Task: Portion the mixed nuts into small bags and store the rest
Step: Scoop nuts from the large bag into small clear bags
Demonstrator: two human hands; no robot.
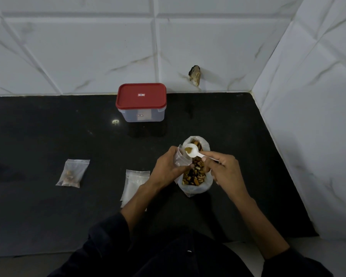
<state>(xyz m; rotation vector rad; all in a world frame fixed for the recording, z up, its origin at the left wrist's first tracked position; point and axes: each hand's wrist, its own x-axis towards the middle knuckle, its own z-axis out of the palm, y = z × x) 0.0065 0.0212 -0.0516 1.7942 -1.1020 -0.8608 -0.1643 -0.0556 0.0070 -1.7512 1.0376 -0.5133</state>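
Our left hand grips a small bag right over the big nut bag; our right hand pinches the loaded spoon.

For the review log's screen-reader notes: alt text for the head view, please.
Right hand holds a white spoon of nuts at a small bag gripped by the left hand, above an open nut bag. A filled bag, empty bags and a red-lidded container sit on the black counter.
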